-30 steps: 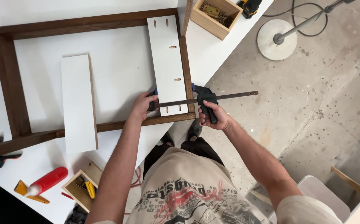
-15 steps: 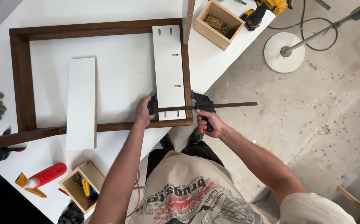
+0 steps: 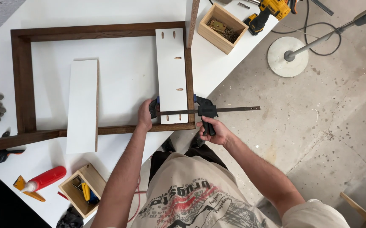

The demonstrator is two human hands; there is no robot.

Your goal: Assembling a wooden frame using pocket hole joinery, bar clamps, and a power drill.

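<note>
Left hand (image 3: 145, 115) grips the fixed end of a bar clamp (image 3: 204, 110), right hand (image 3: 215, 130) wraps its trigger handle, frame centre. Clamp spans white drilled panel (image 3: 172, 71) and dark wood frame (image 3: 22, 80) on white table (image 3: 119, 12). Second white panel (image 3: 82, 105) lies centre left.

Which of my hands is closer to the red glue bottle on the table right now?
Left. The left hand grips the clamp's fixed end by the white panel, up and right of the red glue bottle. The right hand, on the clamp handle, is farther right.

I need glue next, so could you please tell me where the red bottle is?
In the head view, the red bottle lies at the lower left of the white table, beside the small wooden box of tools and below the dark wooden frame.
</note>
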